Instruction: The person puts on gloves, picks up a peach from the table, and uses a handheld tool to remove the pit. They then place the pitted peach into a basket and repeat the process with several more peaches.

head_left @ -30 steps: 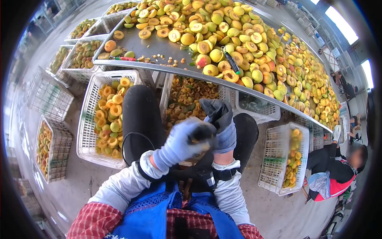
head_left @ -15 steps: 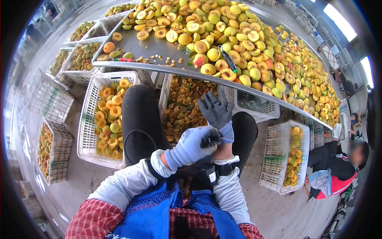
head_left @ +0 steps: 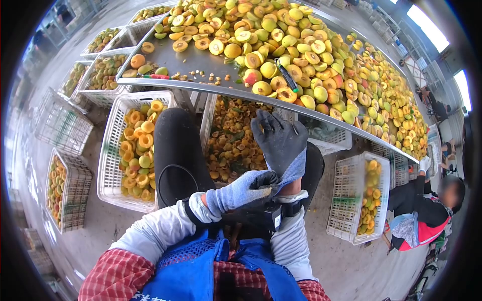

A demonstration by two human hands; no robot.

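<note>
The person is sitting below a long metal surface (head_left: 201, 60), and the left hand (head_left: 241, 191), in a light grey-blue glove, is pinching the cuff (head_left: 292, 170) of the dark glove (head_left: 279, 138) that the right hand (head_left: 280, 143) is wearing, its fingers (head_left: 263, 180) pressed together on the fabric at the wrist. The right hand is standing upright over the lap, its fingers (head_left: 271, 123) spread and pointing up toward the edge of the surface, gripping nothing.

Just beyond the knees, a white plastic crate (head_left: 113, 150) on the left is holding halved apricots (head_left: 140, 140), cut faces showing orange and yellow. Between the knees, a second crate (head_left: 206, 125) is lying under the surface, filled with darker pits and scraps (head_left: 233, 135). To the right, another white crate (head_left: 346, 200) is carrying only a few fruit along one side (head_left: 371, 195), and one more crate (head_left: 326, 140) is sitting under the surface edge behind the raised hand. Further left, wire baskets (head_left: 65, 120) and crates of halved fruit (head_left: 105, 67) are standing on the floor.

The surface itself is heaped with whole and split apricots (head_left: 301, 55), with loose pits (head_left: 211, 76) scattered on its bare near end. A dark-handled knife (head_left: 287, 75) is lying among the fruit, and a red-handled tool (head_left: 155, 76) is resting near the left edge.

At the far right, a co-worker (head_left: 422, 220) in dark and red clothing is crouching beside the surface.
</note>
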